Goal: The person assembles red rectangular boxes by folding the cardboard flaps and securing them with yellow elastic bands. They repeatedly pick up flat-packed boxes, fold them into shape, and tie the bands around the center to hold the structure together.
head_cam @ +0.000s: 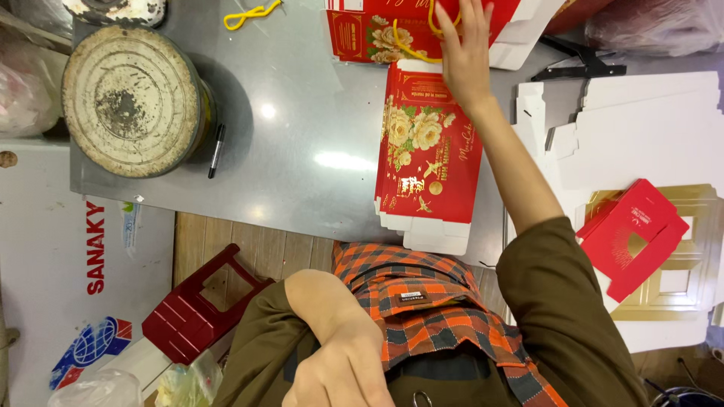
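- Nearest to the camera, the left hand [343, 369] rests low against the person's body, beside the orange plaid cloth [422, 309]; its fingers are loosely curled and hold nothing that can be seen.
- Farther out, the right hand [464, 49] reaches across the grey table [302, 143] with the fingers spread, and the fingertips touch the yellow cord handle [411, 49] of a red gift box [369, 30] at the far edge.
- Between the body and this hand lies a stack of flat red cartons with gold flowers [428, 151], just beside the forearm.
- On the person's right, white die-cut sheets [648, 128] carry a small folded red box [633, 234] on a gold insert [697, 264].
- On the left stands a rusty round tin [132, 98], with a black pen [216, 149] next to it.
- A dark red plastic stool [200, 305] stands on the floor below.
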